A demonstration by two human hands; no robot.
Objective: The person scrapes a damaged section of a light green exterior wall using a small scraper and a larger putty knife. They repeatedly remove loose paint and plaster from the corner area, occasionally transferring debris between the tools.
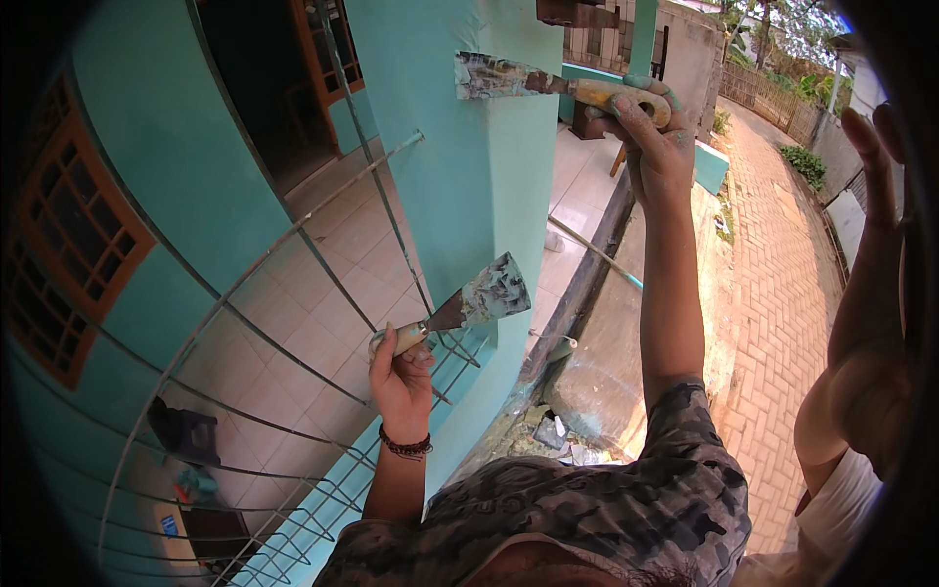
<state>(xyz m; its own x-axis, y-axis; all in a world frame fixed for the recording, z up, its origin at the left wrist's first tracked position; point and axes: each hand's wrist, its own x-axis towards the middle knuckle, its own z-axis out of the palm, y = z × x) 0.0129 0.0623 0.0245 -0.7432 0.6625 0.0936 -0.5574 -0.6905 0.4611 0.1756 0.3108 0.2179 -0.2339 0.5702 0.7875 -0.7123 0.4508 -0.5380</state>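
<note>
My left hand [405, 378] grips the wooden handle of a putty knife [480, 297], its broad blade smeared with pale and dark filler and pointing up to the right. Higher up, my right hand [649, 132] holds a second putty knife [499, 77] by its worn handle. That blade lies across the corner of a turquoise pillar [447, 147], its tip at the painted face. Greenish smears mark the fingers of my right hand. Whether the left blade touches the pillar, I cannot tell.
Bent metal railing bars [264, 257] stand left, before a tiled porch [323, 293]. A paint roller [565, 343] lies near a concrete ledge [609, 367]; rubble [550, 433] sits below. Another person's arm [858, 293] rises at right, beside a brick-paved path [777, 330].
</note>
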